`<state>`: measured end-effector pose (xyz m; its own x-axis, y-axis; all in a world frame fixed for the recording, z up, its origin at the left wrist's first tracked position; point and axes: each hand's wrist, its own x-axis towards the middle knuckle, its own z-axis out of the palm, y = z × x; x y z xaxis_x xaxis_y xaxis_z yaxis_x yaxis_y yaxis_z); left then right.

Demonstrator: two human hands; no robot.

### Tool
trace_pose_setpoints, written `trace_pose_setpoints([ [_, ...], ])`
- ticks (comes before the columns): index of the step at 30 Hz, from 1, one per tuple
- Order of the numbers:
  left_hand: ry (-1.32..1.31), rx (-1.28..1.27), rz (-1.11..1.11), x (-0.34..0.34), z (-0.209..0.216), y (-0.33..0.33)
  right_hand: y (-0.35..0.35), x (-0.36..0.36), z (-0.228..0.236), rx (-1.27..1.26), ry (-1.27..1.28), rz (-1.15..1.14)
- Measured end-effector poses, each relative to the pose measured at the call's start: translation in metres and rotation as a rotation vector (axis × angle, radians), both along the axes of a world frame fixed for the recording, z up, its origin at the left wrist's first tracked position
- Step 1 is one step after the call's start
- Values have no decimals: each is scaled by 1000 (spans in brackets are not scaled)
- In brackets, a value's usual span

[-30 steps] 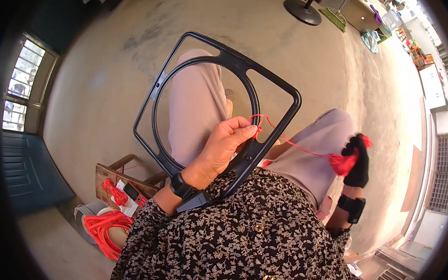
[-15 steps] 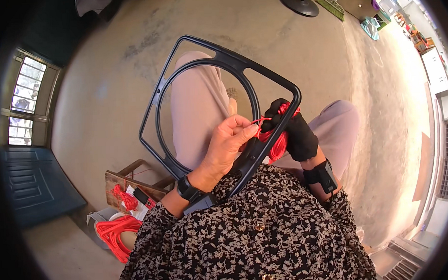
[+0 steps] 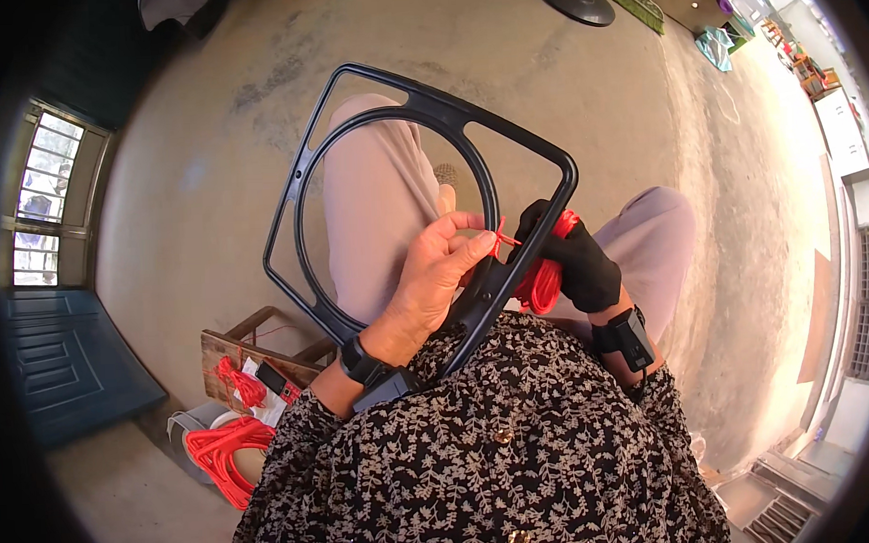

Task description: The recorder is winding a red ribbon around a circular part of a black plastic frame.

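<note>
A black frame (image 3: 474,117), squarish outside with a round ring inside, leans tilted over my lap. Red cord (image 3: 497,239) is looped about the ring's right side. My bare left hand (image 3: 444,266) reaches across the ring opening and pinches this cord between thumb and fingertips. On the frame's right edge is my right hand (image 3: 578,262) in a black glove, its fingers curled round a bundle of red cord (image 3: 542,285). A strand runs between the two hands. The frame's bar partly hides the gloved fingertips.
At my lower left stands a wooden stool (image 3: 229,360) with a small red cord bundle and a small red-and-black device on it. A coil of thick red cord (image 3: 221,461) lies on a pail beside it. Far off are a round black base (image 3: 575,3) and a green broom (image 3: 638,12).
The frame has shifted slightly left and up. My gloved hand has turned a little, and the cord bundle hangs lower beside the frame. My left hand keeps its pinch near the ring.
</note>
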<state>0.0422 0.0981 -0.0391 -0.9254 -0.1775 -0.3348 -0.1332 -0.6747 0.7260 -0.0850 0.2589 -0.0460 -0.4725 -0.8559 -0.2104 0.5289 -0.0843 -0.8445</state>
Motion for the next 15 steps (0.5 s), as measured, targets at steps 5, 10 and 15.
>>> trace_pose_setpoints([
  [5, 12, 20, -33, -5, -4, -1, -3, -2, -14, -3, -65, 15],
  [10, 9, -3, -21, -4, -4, 2, 1, 8, -7, 33, -73, 31],
  [15, -26, 67, -46, -13, 3, 4, 2, 6, -4, 80, -16, -95],
])
